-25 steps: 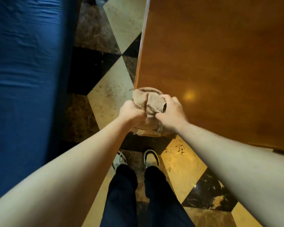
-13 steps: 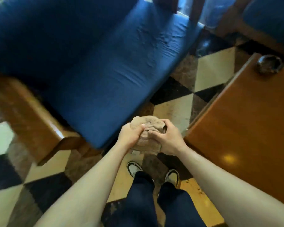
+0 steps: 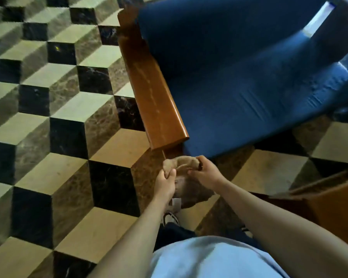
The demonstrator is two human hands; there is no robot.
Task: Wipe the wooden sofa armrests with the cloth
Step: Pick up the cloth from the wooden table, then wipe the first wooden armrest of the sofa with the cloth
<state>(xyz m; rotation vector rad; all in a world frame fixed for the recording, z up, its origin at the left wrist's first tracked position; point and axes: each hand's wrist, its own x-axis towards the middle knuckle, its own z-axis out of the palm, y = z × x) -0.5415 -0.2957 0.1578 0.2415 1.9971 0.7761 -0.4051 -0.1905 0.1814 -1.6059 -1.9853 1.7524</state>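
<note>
Fingers (image 3: pixel 192 171): both hands pinching the bunched cloth (image 3: pixel 181 162)
Armrest (image 3: pixel 155 93): just ahead, untouched
Risk: loose bunching, slipping grip, cloth dropping to floor (image 3: pixel 68 121)

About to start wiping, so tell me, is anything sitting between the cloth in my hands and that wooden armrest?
Nothing visible. The cloth is held by the left hand and right hand just short of the armrest's near end; only open floor lies below the gap, and the armrest's top looks bare.
</note>
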